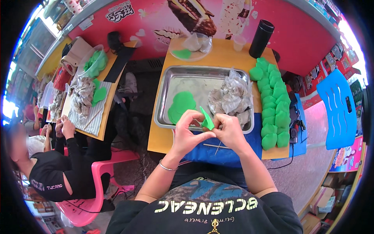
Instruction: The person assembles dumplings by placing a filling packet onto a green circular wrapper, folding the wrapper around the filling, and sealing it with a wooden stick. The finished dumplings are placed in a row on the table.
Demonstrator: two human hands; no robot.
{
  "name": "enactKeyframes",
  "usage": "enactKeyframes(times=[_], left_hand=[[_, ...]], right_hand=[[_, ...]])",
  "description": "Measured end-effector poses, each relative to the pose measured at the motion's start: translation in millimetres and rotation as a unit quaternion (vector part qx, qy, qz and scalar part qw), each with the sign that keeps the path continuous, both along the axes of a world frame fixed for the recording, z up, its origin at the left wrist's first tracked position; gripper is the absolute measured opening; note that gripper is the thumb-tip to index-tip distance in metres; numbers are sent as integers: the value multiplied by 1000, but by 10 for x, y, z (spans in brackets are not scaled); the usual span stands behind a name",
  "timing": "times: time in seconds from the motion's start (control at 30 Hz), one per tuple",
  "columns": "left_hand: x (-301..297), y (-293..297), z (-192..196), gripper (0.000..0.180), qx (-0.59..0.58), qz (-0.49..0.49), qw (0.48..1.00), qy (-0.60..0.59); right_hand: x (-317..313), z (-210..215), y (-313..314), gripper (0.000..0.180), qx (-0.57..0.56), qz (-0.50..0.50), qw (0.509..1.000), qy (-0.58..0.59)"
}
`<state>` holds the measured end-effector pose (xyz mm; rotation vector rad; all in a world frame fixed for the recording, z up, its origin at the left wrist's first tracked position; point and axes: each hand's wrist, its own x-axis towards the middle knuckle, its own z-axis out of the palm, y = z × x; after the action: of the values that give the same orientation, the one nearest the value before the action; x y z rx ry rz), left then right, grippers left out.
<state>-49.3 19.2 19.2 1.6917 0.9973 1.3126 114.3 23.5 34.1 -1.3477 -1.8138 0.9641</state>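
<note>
Metal tray [183,80]: my landmark, set on the yellow table [159,136] right in front of me.
Green piece in hand [207,120]: over the tray's near edge, upright and bent along its length, its narrow end toward me.
Left hand [186,134]: above the tray's near edge, curved into a half-open ring; fingertips meet the piece's left side, thumb stretched toward my other thumb. How firmly it grips, I can't tell.
Right hand [230,132]: over the same edge, farther right, fingers drawn in and pinching the piece's lower right side.
Flat green pieces [181,106]: overlapping inside the tray, left of centre.
Crumpled plastic bags [235,91]: heaped in the tray's right half, something greyish inside them.
Cupped green pieces [283,107]: overlapping in long rows just right of the tray.
Clear bowl [194,55]: beyond the tray's far edge, with more green in it.
Step in hand: shaping this single piece between both hands, I judge, folding or cupping it.
Next move: seems to call for an even press of thumbs against fingertips, lightly, since a hard pinch could crease such a thin piece.
</note>
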Motion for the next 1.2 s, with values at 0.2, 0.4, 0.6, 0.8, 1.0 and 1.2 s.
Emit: enactKeyframes(times=[0.2, 0.4, 0.6, 0.8, 1.0, 1.2], left_hand=[[-29, -17, -76, 22, 26, 48, 998, 20], [79, -60, 16, 19, 29, 127, 987, 91], [84, -32, 26, 25, 93, 140, 983, 75], [272, -69, -253, 15, -22, 158, 985, -61], [295, -133, -294, 30, -249, -25, 927, -280], [203, 27, -250, 19, -205, 43, 930, -300]], right_hand=[[-1, 125, -74, 24, -29, 36, 999, 4], [-84, 34, -97, 20, 103, -8, 993, 54], [-113, 42, -108, 19, 155, -52, 987, 7], [-158, -3, -21, 16, 85, -149, 984, -39], [-205, -195, 48, 19, 65, -146, 966, 204], [-146, -138, 4, 18, 11, -53, 981, 184]])
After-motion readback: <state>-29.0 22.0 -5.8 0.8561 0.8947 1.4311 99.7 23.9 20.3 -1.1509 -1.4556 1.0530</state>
